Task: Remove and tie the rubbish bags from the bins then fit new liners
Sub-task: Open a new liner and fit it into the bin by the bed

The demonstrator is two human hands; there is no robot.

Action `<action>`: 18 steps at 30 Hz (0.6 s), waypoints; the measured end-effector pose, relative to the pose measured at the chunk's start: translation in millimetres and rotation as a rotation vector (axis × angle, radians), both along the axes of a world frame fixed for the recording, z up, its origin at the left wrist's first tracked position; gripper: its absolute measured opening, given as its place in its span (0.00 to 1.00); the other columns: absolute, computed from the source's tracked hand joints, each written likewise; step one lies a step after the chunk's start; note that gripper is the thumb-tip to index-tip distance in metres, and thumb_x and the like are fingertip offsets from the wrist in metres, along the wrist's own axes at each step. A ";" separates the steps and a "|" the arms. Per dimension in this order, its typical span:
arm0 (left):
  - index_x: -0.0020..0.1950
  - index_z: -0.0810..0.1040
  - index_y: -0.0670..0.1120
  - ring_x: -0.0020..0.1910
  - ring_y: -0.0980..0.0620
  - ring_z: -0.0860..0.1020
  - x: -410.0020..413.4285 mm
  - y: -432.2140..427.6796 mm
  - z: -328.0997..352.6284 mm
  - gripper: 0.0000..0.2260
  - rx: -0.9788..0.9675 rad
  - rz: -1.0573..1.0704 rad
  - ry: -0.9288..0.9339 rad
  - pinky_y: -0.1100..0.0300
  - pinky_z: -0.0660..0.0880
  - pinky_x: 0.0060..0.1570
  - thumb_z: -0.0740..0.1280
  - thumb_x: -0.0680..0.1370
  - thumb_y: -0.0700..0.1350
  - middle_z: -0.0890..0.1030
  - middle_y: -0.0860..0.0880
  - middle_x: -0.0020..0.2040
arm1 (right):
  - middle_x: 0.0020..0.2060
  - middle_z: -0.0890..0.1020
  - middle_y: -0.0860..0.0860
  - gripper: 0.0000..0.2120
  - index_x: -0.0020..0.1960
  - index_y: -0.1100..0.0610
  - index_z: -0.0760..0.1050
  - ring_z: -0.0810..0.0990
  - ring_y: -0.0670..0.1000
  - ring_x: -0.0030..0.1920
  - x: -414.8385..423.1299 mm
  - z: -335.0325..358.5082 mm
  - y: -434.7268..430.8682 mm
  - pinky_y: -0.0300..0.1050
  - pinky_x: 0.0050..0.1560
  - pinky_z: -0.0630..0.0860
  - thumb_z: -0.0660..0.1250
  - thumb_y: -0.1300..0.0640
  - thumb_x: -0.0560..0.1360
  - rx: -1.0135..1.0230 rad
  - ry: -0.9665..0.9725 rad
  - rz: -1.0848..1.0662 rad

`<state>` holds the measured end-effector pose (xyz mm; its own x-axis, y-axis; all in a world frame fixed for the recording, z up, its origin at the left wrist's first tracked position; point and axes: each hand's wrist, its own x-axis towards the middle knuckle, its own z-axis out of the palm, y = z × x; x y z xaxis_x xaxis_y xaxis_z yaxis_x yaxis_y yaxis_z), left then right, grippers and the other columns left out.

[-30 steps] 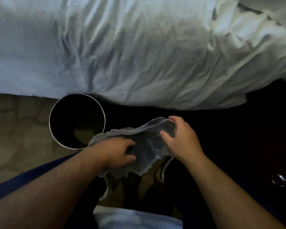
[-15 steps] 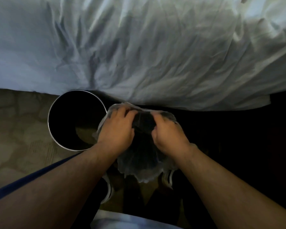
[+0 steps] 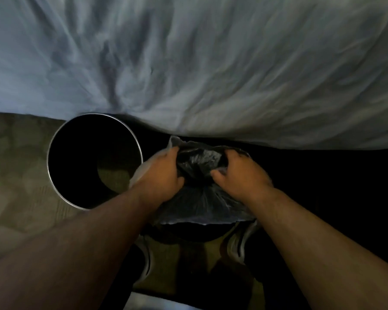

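Note:
A thin translucent plastic liner is bunched between my hands over a dark bin whose round rim shows just below the plastic. My left hand grips the liner's left side with curled fingers. My right hand grips its right side, fingers curled into the plastic. To the left stands a round metal-rimmed bin, upright and bare inside, with carpet visible through its open bottom part. The frame is motion-blurred.
A bed with a rumpled white sheet fills the top and overhangs the bins. Patterned carpet lies at left. My shoes and dark trousers are below the hands. The right side is in deep shadow.
The liner went from being spread flat in front of me to bunched and opened between both hands. My hands moved forward and down over the dark bin; the camera tilted down.

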<state>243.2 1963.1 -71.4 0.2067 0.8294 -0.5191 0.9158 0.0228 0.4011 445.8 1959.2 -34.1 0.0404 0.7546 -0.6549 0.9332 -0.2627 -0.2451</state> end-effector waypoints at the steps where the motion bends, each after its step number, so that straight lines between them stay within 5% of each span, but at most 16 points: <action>1: 0.73 0.64 0.54 0.65 0.45 0.74 -1.2 -3.0 -4.1 0.32 -0.004 0.049 -0.023 0.51 0.73 0.65 0.71 0.71 0.51 0.74 0.48 0.68 | 0.65 0.78 0.59 0.30 0.72 0.56 0.67 0.77 0.62 0.63 3.6 -3.4 -1.8 0.52 0.61 0.76 0.67 0.42 0.75 -0.053 0.024 -0.037; 6: 0.73 0.68 0.51 0.65 0.41 0.74 -2.5 -8.6 -15.4 0.29 -0.080 0.209 0.043 0.50 0.72 0.65 0.69 0.73 0.49 0.74 0.43 0.68 | 0.63 0.80 0.56 0.32 0.71 0.55 0.69 0.79 0.59 0.61 19.8 -14.4 -18.4 0.47 0.58 0.76 0.72 0.43 0.73 -0.250 0.120 -0.294; 10: 0.65 0.77 0.52 0.60 0.45 0.77 1.7 -7.4 -15.5 0.19 -0.145 0.237 0.069 0.52 0.74 0.62 0.66 0.74 0.51 0.79 0.47 0.62 | 0.57 0.82 0.56 0.19 0.59 0.53 0.76 0.82 0.58 0.56 29.2 -15.9 -31.9 0.53 0.58 0.80 0.72 0.46 0.72 -0.377 0.180 -0.398; 14: 0.48 0.82 0.51 0.54 0.47 0.80 6.6 -8.8 -11.5 0.06 -0.097 0.197 0.037 0.53 0.75 0.60 0.65 0.77 0.46 0.83 0.46 0.55 | 0.59 0.81 0.58 0.13 0.63 0.57 0.76 0.80 0.59 0.59 38.9 -17.1 -46.3 0.42 0.50 0.72 0.63 0.59 0.79 -0.259 0.002 -0.309; 18: 0.54 0.79 0.47 0.54 0.45 0.77 11.8 -10.2 -8.4 0.10 -0.167 0.359 -0.021 0.56 0.73 0.55 0.68 0.75 0.49 0.79 0.45 0.55 | 0.53 0.82 0.54 0.11 0.61 0.54 0.77 0.80 0.55 0.50 42.7 -19.2 -56.9 0.43 0.49 0.73 0.61 0.59 0.81 -0.107 0.031 -0.442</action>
